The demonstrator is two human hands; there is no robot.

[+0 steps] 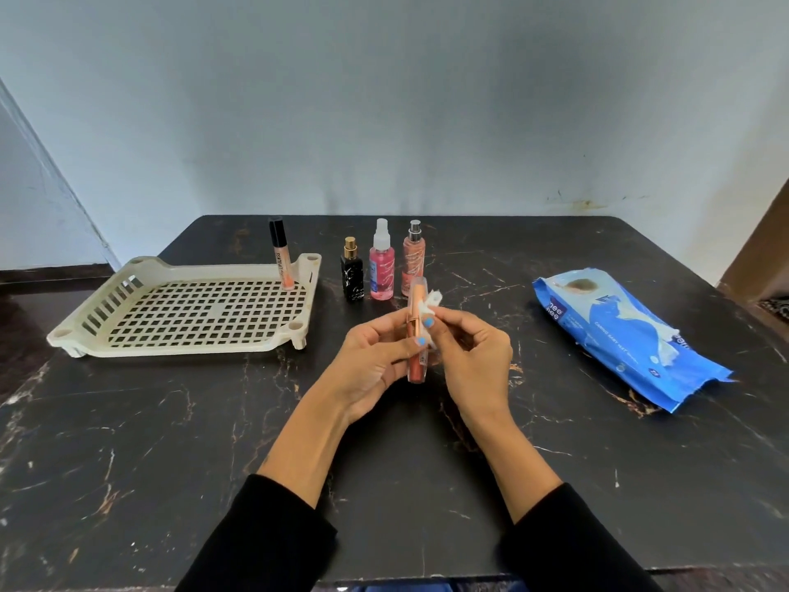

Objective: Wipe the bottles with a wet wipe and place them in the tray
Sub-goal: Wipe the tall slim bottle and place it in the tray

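Observation:
My left hand (pixel 375 361) holds a slim rose-gold lip gloss tube (pixel 416 356) upright above the table's middle. My right hand (pixel 474 356) pinches a small white wet wipe (pixel 429 303) against the tube's upper part. A cream perforated tray (pixel 141 335) lies at the left, with one black-capped orange gloss tube (pixel 281 254) standing in its far right corner. Behind my hands stand a black bottle with a gold cap (pixel 352 271), a pink spray bottle (pixel 381 262) and a peach spray bottle (pixel 412 254).
A blue pack of wet wipes (pixel 623 335) lies at the right, a wipe poking from its opening. The dark marbled table (pixel 170 463) ends at a pale wall behind. My black sleeves reach in from the near edge.

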